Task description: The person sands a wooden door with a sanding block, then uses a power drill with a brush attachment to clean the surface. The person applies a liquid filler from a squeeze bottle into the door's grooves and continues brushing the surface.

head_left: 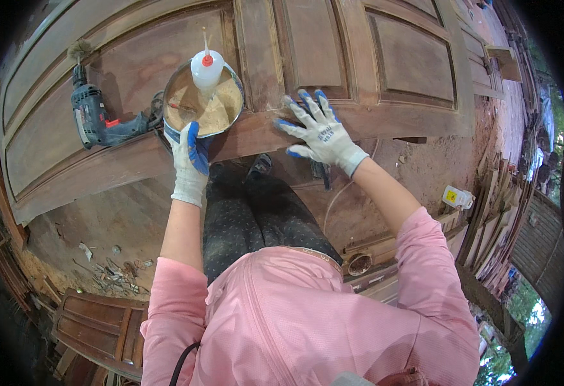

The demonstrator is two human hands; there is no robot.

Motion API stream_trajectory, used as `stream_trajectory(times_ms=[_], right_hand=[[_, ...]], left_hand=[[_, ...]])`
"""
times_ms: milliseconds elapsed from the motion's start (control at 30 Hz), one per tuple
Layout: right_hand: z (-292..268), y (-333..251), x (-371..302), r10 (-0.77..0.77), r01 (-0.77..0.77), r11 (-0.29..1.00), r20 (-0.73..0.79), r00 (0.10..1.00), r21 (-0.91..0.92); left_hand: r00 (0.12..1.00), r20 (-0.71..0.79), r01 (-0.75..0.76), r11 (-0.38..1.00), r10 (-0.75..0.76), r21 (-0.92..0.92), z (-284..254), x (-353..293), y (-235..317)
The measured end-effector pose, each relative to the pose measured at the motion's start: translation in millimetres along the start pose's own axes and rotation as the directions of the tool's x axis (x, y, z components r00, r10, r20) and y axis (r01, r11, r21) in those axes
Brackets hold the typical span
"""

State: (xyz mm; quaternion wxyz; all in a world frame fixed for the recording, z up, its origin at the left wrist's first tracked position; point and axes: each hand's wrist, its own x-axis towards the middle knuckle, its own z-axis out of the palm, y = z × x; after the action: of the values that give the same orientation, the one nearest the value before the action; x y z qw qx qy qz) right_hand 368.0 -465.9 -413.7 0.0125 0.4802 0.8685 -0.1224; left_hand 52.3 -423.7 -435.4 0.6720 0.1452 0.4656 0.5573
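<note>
My left hand [190,157], in a white glove with blue fingertips, grips the near rim of a round metal bowl [242,92]. Tan sawdust-like powder [214,116] fills part of the bowl. Standing in it is a white squeeze bottle [205,72] with a red collar and a thin nozzle. My right hand [320,134], gloved the same way, has its fingers spread over the edge rail of a brown panelled wooden door [417,116]. Its fingertips appear to touch the wood next to a pale, dusty patch. Nothing shows in this hand.
A dark drill [92,116] with a round wire brush lies on the door, left of the bowl. Below are a white jug [457,197], a pale hose [335,199] and wood scraps [118,273]. Another panelled piece [98,328] lies at lower left; planks [488,222] lean at right.
</note>
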Motion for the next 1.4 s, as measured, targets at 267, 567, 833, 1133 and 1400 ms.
stream_trajectory(times_ms=[267,567,833,1133,1400], right_hand=[[1.4,6.9,15.2,0.176,-0.181,0.983,-0.112,0.978,-0.037],[15.3,-34.5,40.3,0.154,-0.155,0.988,-0.117,0.981,0.0],[15.8,-32.5,43.3,0.133,-0.132,0.991,-0.105,0.985,0.015],[19.0,-44.2,31.9,0.259,-0.254,0.966,-0.136,0.956,0.055],[-41.3,-83.6,102.4,0.171,-0.025,0.948,-0.444,0.879,0.316]], left_hand=[[1.0,-0.021,0.005,1.0,-0.005,-0.006,-4.3,3.7,-2.4],[1.0,-0.017,-0.014,1.0,0.014,0.0,-11.4,6.8,-7.9],[1.0,0.006,0.021,1.0,-0.021,0.003,-6.3,5.0,-0.8],[1.0,-0.012,-0.013,1.0,0.013,0.002,1.0,0.0,1.1],[0.999,-0.014,-0.038,0.996,0.039,0.084,-2.2,0.0,-1.3]])
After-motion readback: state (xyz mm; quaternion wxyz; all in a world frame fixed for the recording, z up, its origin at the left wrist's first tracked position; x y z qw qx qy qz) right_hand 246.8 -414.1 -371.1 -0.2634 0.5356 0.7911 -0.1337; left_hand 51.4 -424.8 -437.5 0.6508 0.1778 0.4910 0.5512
